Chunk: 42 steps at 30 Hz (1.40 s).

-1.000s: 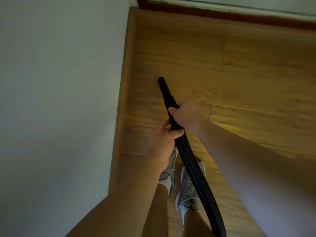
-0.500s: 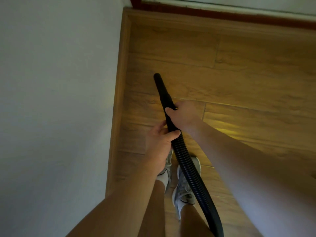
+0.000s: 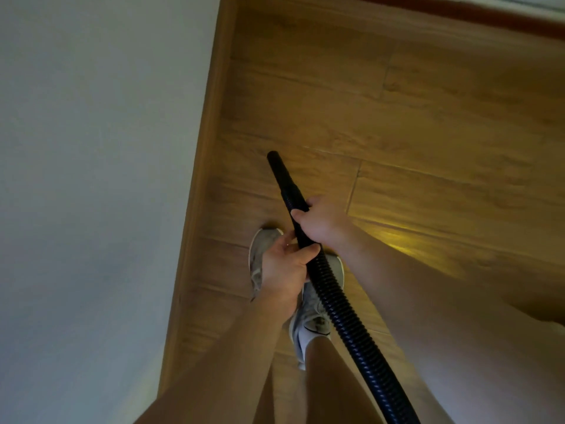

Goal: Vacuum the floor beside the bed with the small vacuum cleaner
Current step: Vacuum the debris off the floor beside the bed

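Note:
A black ribbed vacuum hose (image 3: 339, 307) runs from the bottom of the view up to a smooth black nozzle (image 3: 279, 175), whose tip points at the wooden floor (image 3: 412, 133). My right hand (image 3: 321, 220) grips the hose just behind the nozzle. Right below it, my left hand (image 3: 284, 267) is closed around the ribbed part. The vacuum's body and the bed are out of view.
A white wall (image 3: 91, 179) fills the left side, with a wooden skirting board (image 3: 195, 191) along its foot. A dark red strip (image 3: 489, 15) runs along the floor's far edge. My feet in grey sneakers (image 3: 315, 313) stand under my hands.
The nozzle has drawn back from the far edge toward me. My left foot has stepped forward, and the view has shifted so more of the near floor shows.

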Each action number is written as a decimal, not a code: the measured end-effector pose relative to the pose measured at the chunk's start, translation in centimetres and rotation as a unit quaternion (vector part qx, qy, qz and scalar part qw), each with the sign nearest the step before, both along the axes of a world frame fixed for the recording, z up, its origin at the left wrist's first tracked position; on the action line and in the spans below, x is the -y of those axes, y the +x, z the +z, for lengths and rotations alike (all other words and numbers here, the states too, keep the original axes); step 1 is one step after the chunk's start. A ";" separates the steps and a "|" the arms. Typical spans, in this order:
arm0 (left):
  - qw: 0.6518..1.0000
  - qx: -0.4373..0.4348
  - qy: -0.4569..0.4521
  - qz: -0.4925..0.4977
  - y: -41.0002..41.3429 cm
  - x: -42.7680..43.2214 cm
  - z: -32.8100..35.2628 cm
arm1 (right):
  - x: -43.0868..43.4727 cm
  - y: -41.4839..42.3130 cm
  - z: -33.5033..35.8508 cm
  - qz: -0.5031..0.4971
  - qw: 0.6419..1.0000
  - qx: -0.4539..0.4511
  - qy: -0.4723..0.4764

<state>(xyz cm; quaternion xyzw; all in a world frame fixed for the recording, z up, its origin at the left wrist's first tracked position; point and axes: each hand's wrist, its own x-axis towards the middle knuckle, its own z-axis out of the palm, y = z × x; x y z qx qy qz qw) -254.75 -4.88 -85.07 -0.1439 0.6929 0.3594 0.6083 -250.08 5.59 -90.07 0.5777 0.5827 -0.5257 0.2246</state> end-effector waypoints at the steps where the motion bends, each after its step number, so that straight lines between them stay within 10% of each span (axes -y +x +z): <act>1: 1.000 0.001 -0.003 0.005 0.3 0.6 0.0 | 0.7 0.2 0.0 0.002 1.000 0.001 -0.004; 42: 0.995 -0.036 -0.064 0.060 1.9 26.6 -0.6 | 28.3 -1.5 -1.3 0.065 0.997 0.026 -0.029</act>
